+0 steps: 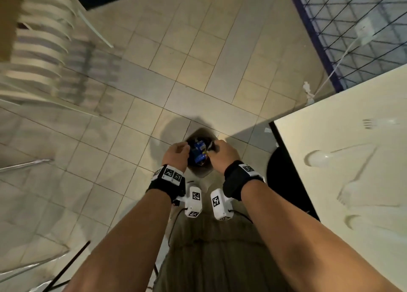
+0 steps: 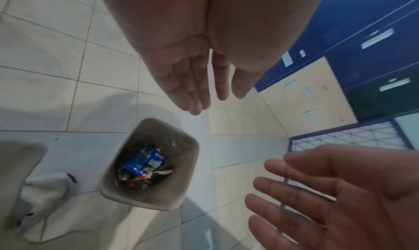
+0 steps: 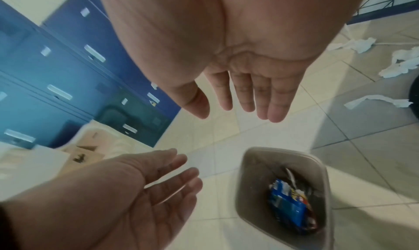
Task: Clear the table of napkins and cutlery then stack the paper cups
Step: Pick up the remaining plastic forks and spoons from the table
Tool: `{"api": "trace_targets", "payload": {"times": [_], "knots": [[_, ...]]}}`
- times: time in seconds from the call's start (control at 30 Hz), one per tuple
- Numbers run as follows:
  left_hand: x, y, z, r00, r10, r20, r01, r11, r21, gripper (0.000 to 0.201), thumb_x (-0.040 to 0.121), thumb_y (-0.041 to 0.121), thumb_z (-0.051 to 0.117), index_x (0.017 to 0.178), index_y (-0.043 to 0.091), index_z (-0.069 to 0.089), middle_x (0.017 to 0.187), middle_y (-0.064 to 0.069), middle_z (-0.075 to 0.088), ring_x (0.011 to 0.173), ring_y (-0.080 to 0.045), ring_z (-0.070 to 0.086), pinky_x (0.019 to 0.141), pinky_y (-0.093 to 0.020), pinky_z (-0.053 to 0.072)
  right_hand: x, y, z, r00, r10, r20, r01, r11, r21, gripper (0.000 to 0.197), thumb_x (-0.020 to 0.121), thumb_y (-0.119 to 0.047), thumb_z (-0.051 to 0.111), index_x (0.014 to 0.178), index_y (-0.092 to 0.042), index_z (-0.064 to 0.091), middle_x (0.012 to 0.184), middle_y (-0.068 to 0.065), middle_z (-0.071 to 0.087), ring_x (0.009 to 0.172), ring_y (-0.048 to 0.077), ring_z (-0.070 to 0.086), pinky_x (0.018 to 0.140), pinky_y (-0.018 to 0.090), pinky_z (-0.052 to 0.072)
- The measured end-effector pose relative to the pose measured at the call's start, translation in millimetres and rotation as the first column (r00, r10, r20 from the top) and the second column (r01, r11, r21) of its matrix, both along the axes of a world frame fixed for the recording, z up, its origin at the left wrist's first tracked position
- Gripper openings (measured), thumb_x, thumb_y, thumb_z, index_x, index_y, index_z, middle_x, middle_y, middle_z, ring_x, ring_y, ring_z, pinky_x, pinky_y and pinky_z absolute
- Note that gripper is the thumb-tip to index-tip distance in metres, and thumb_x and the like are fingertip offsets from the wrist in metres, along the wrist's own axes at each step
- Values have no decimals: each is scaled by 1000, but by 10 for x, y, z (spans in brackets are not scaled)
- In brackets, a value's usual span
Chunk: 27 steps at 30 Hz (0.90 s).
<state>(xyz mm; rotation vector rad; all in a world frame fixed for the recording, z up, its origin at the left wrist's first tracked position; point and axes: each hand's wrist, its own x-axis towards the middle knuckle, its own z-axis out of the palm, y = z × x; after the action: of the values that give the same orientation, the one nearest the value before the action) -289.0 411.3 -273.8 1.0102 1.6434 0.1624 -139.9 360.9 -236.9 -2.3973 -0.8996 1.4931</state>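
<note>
Both my hands hover over a grey waste bin (image 1: 199,172) on the tiled floor. My left hand (image 1: 176,154) is open, fingers straight and empty, as the left wrist view shows (image 2: 204,85). My right hand (image 1: 220,154) is open and empty too (image 3: 247,96). Inside the bin (image 2: 113,191) lie a blue packet (image 2: 145,162) and a white plastic spoon (image 2: 162,172). On the white table (image 1: 330,137) at the right rest a white plastic spoon (image 1: 319,158), a fork (image 1: 374,123) and more cutlery (image 1: 352,192). No cups are in view.
Torn white napkin pieces (image 3: 376,101) lie on the floor to the right of the bin (image 3: 247,191). A white slatted chair (image 1: 41,49) stands at the far left. Blue lockers (image 3: 56,65) and a blue wire grid (image 1: 352,27) line the room. A black table base (image 1: 282,175) sits under the table.
</note>
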Motion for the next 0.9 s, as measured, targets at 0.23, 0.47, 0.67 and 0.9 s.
{"api": "trace_targets", "payload": {"times": [0.23, 0.47, 0.67, 0.9], "knots": [[296, -300, 1447, 986, -148, 77, 138, 983, 123, 13, 100, 27, 63, 111, 23, 67, 103, -9, 77, 93, -25, 72, 86, -37, 60, 294, -459, 1540, 990, -72, -121, 100, 964, 247, 37, 97, -22, 52, 132, -18, 62, 128, 5, 67, 111, 22, 64, 97, 33, 52], [997, -924, 2209, 895, -430, 117, 397, 889, 229, 25, 99, 4, 57, 123, 5, 65, 86, -2, 68, 56, 6, 62, 57, -12, 50, 993, -1715, 2344, 981, -182, -70, 195, 908, 370, 22, 99, -15, 57, 117, -14, 70, 121, 1, 71, 102, 16, 66, 90, 21, 51], [1681, -1438, 2619, 665, -744, 60, 682, 639, 356, 26, 95, 14, 60, 115, 28, 70, 106, 8, 79, 90, -5, 73, 83, -23, 58, 1625, -2827, 2285, 901, -371, 226, 283, 896, 343, 27, 94, 1, 52, 102, -16, 71, 105, 3, 61, 96, 25, 62, 88, 23, 43], [2461, -1878, 2570, 300, -947, -115, 898, 239, 369, 19, 96, 22, 64, 113, 24, 72, 114, 0, 70, 102, -22, 65, 89, -30, 51, 2057, -3425, 2019, 726, -534, 433, 417, 843, 340, 31, 89, 5, 58, 114, -11, 69, 124, 14, 55, 108, 37, 64, 95, 44, 54]]}}
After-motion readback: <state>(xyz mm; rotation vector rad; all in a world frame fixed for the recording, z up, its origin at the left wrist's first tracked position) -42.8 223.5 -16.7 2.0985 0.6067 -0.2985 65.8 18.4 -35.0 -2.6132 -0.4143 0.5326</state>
